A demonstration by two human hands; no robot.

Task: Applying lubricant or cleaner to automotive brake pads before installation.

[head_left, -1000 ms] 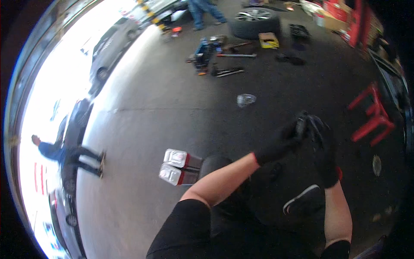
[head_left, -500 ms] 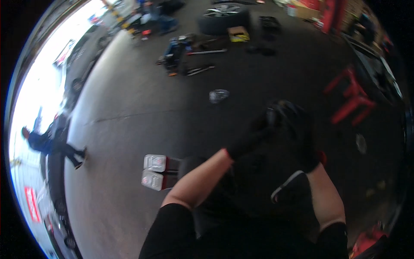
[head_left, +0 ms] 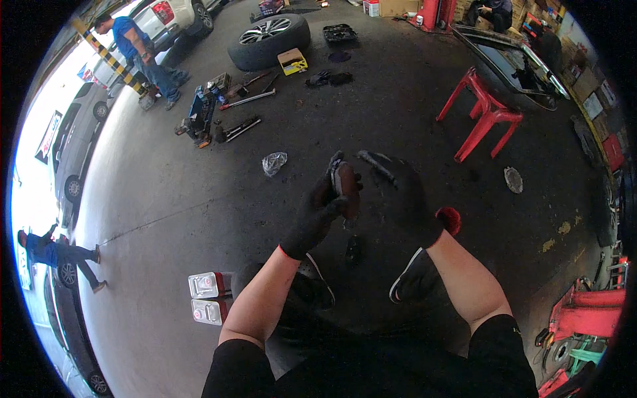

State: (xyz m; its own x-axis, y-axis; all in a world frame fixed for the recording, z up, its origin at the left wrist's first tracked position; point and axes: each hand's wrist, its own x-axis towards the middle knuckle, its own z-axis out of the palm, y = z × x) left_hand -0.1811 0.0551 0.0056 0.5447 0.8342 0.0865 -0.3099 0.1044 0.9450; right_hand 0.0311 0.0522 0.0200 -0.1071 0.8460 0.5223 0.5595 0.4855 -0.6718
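Both my hands wear black gloves. My left hand point(head_left: 320, 211) is closed around a brake pad point(head_left: 346, 189), its reddish-brown face turned to the right and its dark edge along the fingers. My right hand point(head_left: 401, 192) is a short way to the right of the pad, apart from it. Its fingers stretch toward the left hand, and I see nothing held in them. A small dark object point(head_left: 353, 249) lies on the floor below, between my shoes. Beside my right wrist a round red thing point(head_left: 449, 220) is partly hidden.
Two metal cans point(head_left: 208, 285) stand left of my knees. Ahead are a crumpled plastic bag point(head_left: 274, 163), tools point(head_left: 242, 128), a wheel point(head_left: 269, 41) and a yellow box point(head_left: 292, 61). A red stool point(head_left: 481, 109) stands at the right. One person point(head_left: 142, 56) walks at the far left.
My hands, close together and blurred before, are now apart, with the brake pad plainly visible in the left. The view has turned right, so floor objects sit further left.
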